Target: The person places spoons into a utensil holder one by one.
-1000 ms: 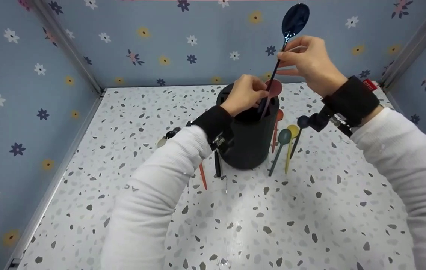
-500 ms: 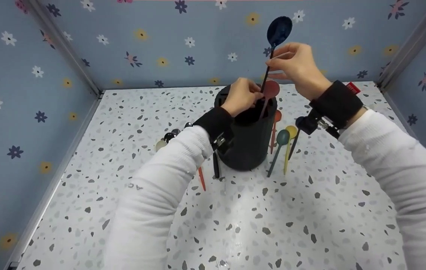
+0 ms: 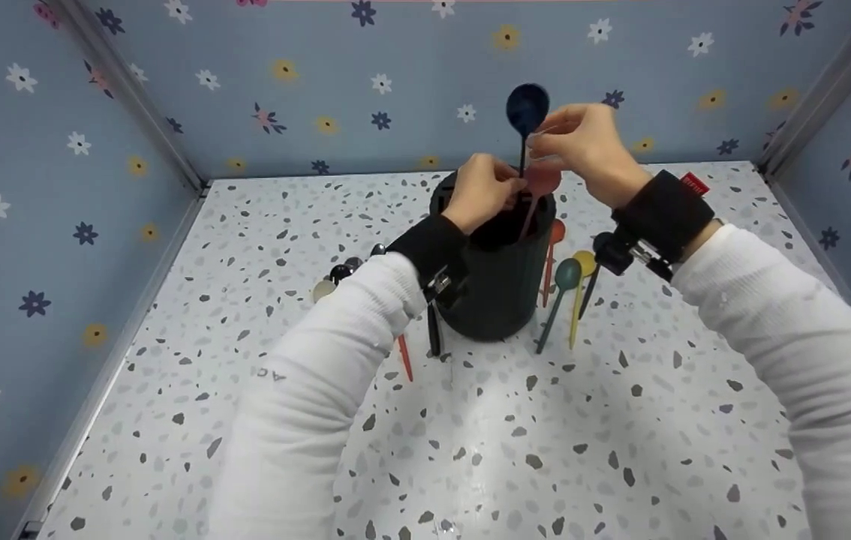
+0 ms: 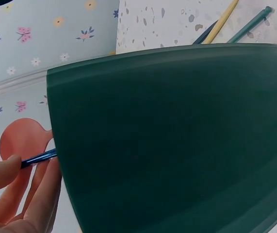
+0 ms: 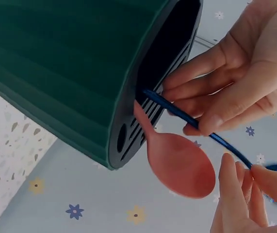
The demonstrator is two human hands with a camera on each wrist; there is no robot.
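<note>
A dark blue spoon (image 3: 527,109) stands bowl up, its handle end inside the mouth of a dark, ribbed utensil holder (image 3: 497,296). My right hand (image 3: 589,150) pinches its handle just below the bowl. Lower down, at the holder's rim, my left hand (image 3: 479,191) pinches the same handle between thumb and fingers. In the right wrist view the blue handle (image 5: 174,110) enters the opening beside slots and a round hole. A pinkish-red spoon (image 5: 182,165) stands in the holder too, near the rim. The blue spoon's lower end is hidden inside.
Right of the holder lie a green spoon (image 3: 568,274), a yellow spoon (image 3: 584,262), an orange-red spoon (image 3: 557,231) and a dark one (image 3: 590,289). Several utensils lie left, partly behind my left sleeve, including a black handle (image 3: 434,330). Flowered walls (image 3: 395,45) enclose the speckled table (image 3: 500,450).
The blue spoon has come down and left, further into the holder, and stands more upright. My right hand has moved down with it; my left hand has stayed at the rim.
</note>
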